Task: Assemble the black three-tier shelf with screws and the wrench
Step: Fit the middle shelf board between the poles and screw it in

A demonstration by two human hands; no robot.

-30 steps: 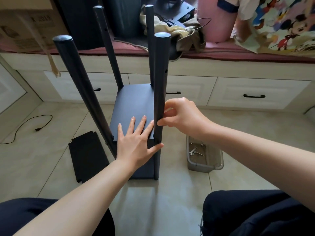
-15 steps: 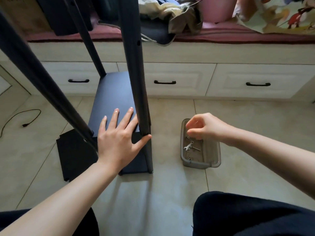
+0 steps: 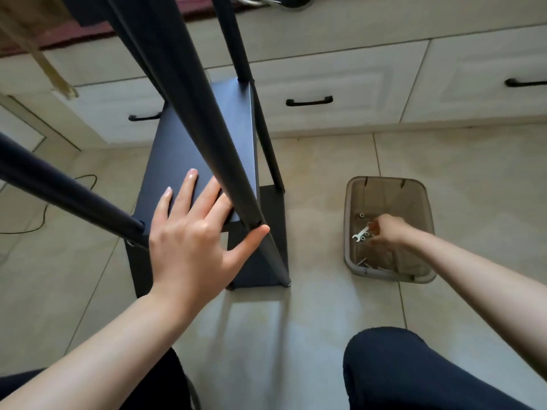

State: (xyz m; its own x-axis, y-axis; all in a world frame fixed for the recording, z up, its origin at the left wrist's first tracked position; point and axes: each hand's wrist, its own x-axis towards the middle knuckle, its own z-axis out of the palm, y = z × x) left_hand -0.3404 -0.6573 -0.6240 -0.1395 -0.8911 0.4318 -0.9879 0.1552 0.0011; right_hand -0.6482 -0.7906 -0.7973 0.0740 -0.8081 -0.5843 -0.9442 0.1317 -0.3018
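The black shelf frame stands on the tiled floor, its long poles (image 3: 204,119) rising toward the camera around a black shelf board (image 3: 204,143). My left hand (image 3: 192,232) lies flat on that board with fingers spread, the thumb against the near right pole. My right hand (image 3: 384,230) reaches down into a grey plastic bin (image 3: 414,190) on the right. Its fingertips are down among a small silver wrench (image 3: 359,233) and several loose screws and nuts, and the hand hides what they touch.
A second black board (image 3: 273,220) lies on the floor under the frame. White drawers with black handles (image 3: 309,101) run along the back. A black cable (image 3: 35,223) trails on the floor at the left. My dark-trousered knees (image 3: 414,371) fill the bottom edge.
My right hand left the near right pole, swung right and dropped into the bin. The view tipped down and closer. My left hand stayed on the board.
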